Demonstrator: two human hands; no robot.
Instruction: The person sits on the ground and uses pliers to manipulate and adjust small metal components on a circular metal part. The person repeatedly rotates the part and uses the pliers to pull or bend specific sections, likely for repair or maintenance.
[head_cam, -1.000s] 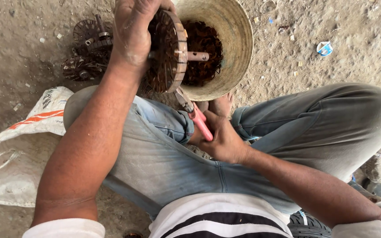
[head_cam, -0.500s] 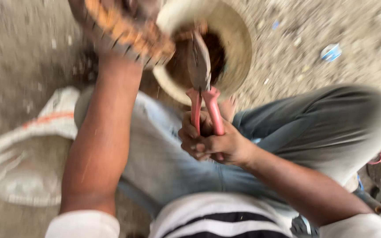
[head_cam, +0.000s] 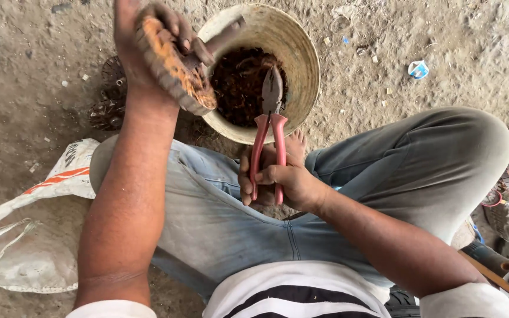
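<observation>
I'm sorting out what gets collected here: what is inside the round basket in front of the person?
The basket holds a heap of dark reddish-brown tangled material, kind unclear. The pliers in the right hand and the rusty round part in the left hand cover some of it.

Dusty dirt ground (head_cam: 431, 29), pale round basket (head_cam: 301, 65), white woven sack (head_cam: 25, 235), small blue-white scrap (head_cam: 417, 69)

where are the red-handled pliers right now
In the head view, the pliers are just right of centre, gripped by the right hand above the person's lap, their jaws pointing up over the round basket of dark scrap.
</observation>
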